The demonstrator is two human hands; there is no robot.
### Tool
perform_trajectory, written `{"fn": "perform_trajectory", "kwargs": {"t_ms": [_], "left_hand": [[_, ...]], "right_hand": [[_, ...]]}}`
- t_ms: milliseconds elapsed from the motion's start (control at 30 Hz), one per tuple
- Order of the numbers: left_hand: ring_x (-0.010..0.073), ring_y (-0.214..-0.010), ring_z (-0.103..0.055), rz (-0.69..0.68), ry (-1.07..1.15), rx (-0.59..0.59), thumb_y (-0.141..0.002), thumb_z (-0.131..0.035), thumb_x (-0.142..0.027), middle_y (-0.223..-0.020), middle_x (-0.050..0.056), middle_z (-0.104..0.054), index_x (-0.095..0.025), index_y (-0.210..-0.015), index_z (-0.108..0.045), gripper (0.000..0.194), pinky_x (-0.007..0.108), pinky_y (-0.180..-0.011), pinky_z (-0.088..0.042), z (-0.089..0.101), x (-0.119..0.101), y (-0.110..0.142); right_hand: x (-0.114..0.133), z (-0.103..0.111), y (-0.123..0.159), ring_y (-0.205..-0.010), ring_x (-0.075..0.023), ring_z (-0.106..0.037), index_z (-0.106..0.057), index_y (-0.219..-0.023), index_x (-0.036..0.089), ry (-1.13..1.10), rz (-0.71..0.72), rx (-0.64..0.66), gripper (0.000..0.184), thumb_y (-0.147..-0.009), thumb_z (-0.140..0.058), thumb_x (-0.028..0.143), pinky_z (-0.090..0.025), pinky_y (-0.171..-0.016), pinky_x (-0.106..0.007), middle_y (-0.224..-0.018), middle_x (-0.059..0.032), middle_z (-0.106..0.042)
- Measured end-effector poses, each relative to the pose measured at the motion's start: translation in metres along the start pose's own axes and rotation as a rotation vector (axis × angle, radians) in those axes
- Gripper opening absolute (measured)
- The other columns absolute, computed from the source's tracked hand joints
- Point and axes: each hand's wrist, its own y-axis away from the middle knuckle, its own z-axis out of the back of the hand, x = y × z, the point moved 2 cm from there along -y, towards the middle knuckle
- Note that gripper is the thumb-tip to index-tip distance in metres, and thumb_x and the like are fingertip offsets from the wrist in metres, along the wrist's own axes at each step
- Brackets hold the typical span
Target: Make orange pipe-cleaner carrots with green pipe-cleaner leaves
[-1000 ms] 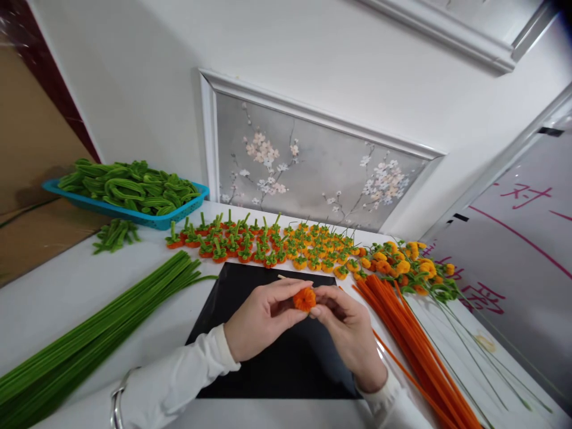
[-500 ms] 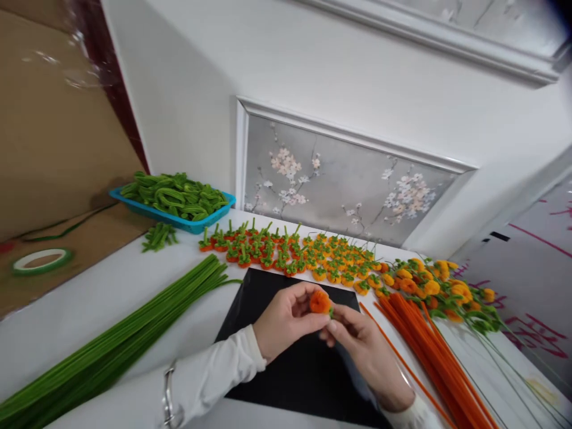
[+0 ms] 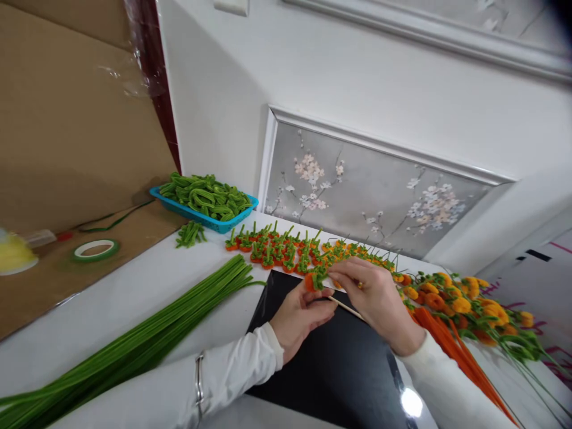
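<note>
My left hand (image 3: 300, 316) is closed round a small orange fuzzy flower (image 3: 310, 282), tilted so that its green base (image 3: 320, 277) faces right. My right hand (image 3: 374, 292) is bent over from the right, thumb and fingers pinched at the edge of that green base; its fingertips are partly hidden. A thin pale stick (image 3: 346, 307) shows below the right hand, beside the left fingertips. Whether a hand holds it or it lies on the black board (image 3: 330, 372), I cannot tell. Both hands are above that board.
Rows of orange and yellow flower heads (image 3: 279, 253) stand behind the board. Long green stems (image 3: 170, 322) lie at left, orange strips (image 3: 456, 345) and stemmed flowers (image 3: 460, 304) at right. A blue tray (image 3: 201, 217) holds green loops. Green tape (image 3: 96, 249) lies on cardboard.
The view has swung left. The flower has been turned, so its green base now shows. My right hand has risen from beside the flower to over its base, and the pale stick has come into view.
</note>
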Motion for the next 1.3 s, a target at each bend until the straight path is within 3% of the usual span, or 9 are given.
{"fn": "perform_trajectory", "kwargs": {"t_ms": [200, 267, 367, 467, 600, 767, 1100, 1200, 1300], "left_hand": [[0.0098, -0.063, -0.059, -0.022, -0.310, 0.060, -0.062, -0.072, -0.016, -0.090, 0.005, -0.058, -0.014, -0.090, -0.060, 0.030, 0.024, -0.059, -0.046, 0.000, 0.036, 0.008], [0.0086, -0.059, -0.058, -0.048, -0.228, 0.031, -0.070, -0.067, -0.026, -0.079, 0.003, -0.058, -0.012, -0.083, -0.059, 0.021, 0.022, -0.056, -0.045, 0.000, 0.034, 0.008], [0.0086, -0.057, -0.057, -0.129, 0.026, -0.101, -0.074, -0.065, -0.035, -0.072, 0.001, -0.056, -0.014, -0.095, -0.053, 0.031, 0.021, -0.055, -0.046, 0.007, 0.010, -0.001], [0.0087, -0.063, -0.060, -0.284, 0.264, -0.252, -0.067, -0.073, -0.024, -0.087, 0.001, -0.059, -0.023, -0.115, -0.042, 0.057, 0.021, -0.060, -0.048, 0.022, -0.023, -0.012], [0.0105, -0.072, -0.063, -0.436, 0.232, -0.232, -0.064, -0.075, -0.016, -0.100, 0.000, -0.059, -0.033, -0.125, -0.036, 0.074, 0.026, -0.070, -0.051, 0.036, -0.049, -0.022], [0.0114, -0.066, -0.064, -0.359, -0.059, -0.198, -0.070, -0.070, -0.024, -0.073, 0.000, -0.064, -0.015, -0.095, -0.063, 0.027, 0.024, -0.069, -0.052, 0.039, -0.047, -0.029], [0.0134, -0.063, -0.066, -0.290, -0.287, -0.239, -0.071, -0.065, -0.015, -0.063, 0.001, -0.065, -0.011, -0.086, -0.065, 0.015, 0.024, -0.067, -0.054, 0.040, -0.046, -0.032], [0.0139, -0.067, -0.067, -0.304, -0.194, -0.203, -0.071, -0.068, -0.018, -0.089, 0.005, -0.067, -0.016, -0.108, -0.059, 0.038, 0.027, -0.069, -0.055, 0.038, -0.043, -0.029], [0.0136, -0.071, -0.067, -0.278, -0.114, -0.199, -0.070, -0.071, -0.020, -0.125, 0.012, -0.052, -0.027, -0.132, -0.037, 0.071, 0.029, -0.067, -0.055, 0.034, -0.035, -0.024]], "right_hand": [[0.034, -0.053, -0.071, -0.074, -0.0149, -0.061, -0.071, -0.079, 0.022, 0.046, 0.154, 0.068, 0.012, -0.081, -0.060, 0.022, -0.045, -0.068, -0.024, -0.080, -0.0023, -0.068], [0.046, -0.073, -0.088, -0.075, -0.0146, -0.061, -0.072, -0.081, 0.022, 0.059, 0.196, 0.098, 0.013, -0.081, -0.059, 0.022, -0.044, -0.068, -0.023, -0.081, -0.0022, -0.068], [0.058, -0.086, -0.104, -0.074, -0.0143, -0.061, -0.071, -0.078, 0.022, 0.106, 0.236, 0.138, 0.014, -0.079, -0.058, 0.020, -0.043, -0.068, -0.022, -0.080, -0.0018, -0.068], [0.054, -0.079, -0.108, -0.070, -0.0142, -0.061, -0.071, -0.074, 0.020, 0.153, 0.192, 0.157, 0.014, -0.077, -0.057, 0.020, -0.042, -0.067, -0.022, -0.076, -0.0021, -0.069], [0.029, -0.050, -0.101, -0.065, -0.0142, -0.061, -0.071, -0.070, 0.020, 0.198, 0.053, 0.170, 0.014, -0.075, -0.058, 0.022, -0.042, -0.064, -0.022, -0.069, -0.0009, -0.069], [0.007, -0.024, -0.085, -0.063, -0.0137, -0.061, -0.070, -0.070, 0.019, 0.233, 0.009, 0.262, 0.015, -0.076, -0.058, 0.024, -0.041, -0.062, -0.022, -0.070, -0.0011, -0.070], [0.018, -0.009, -0.075, -0.080, -0.0147, -0.059, -0.068, -0.075, 0.021, 0.535, 0.414, 0.521, 0.019, -0.085, -0.053, 0.014, -0.031, -0.071, -0.026, -0.077, -0.0022, -0.068], [0.019, -0.006, -0.087, -0.078, -0.0148, -0.060, -0.068, -0.075, 0.020, 0.586, 0.381, 0.497, 0.020, -0.086, -0.051, 0.017, -0.032, -0.071, -0.026, -0.077, -0.0033, -0.067], [0.027, -0.015, -0.103, -0.076, -0.0145, -0.061, -0.069, -0.080, 0.019, 0.559, 0.339, 0.432, 0.022, -0.088, -0.049, 0.021, -0.035, -0.071, -0.024, -0.080, -0.0041, -0.068]]}}
